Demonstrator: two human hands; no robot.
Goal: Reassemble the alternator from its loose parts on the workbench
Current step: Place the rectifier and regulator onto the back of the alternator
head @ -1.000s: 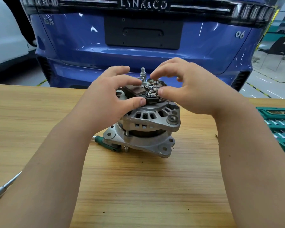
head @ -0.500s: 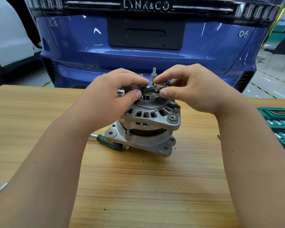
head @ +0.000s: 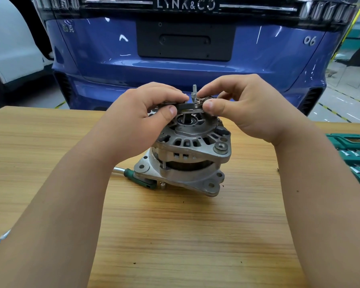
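Note:
The silver alternator body (head: pixel 187 161) stands on end in the middle of the wooden workbench (head: pixel 175 235). Its slotted end housing faces up and the shaft bearing (head: pixel 186 120) shows in the centre. Just above it, a flat rectifier plate (head: pixel 188 106) with an upright threaded stud (head: pixel 194 89) is held level. My left hand (head: pixel 141 119) pinches the plate's left side between thumb and fingers. My right hand (head: pixel 243 107) pinches its right side beside the stud. A small gap shows between plate and housing.
A green-handled tool (head: pixel 137 177) lies under the alternator's left foot. A green socket tray (head: pixel 355 154) sits at the right edge of the bench. Another metal tool (head: pixel 0 240) lies at the left edge. A blue car's rear (head: pixel 185 48) stands just beyond the bench.
The rectifier plate lay tilted on the housing a second ago. Both hands have since raised and levelled it, uncovering the bearing below.

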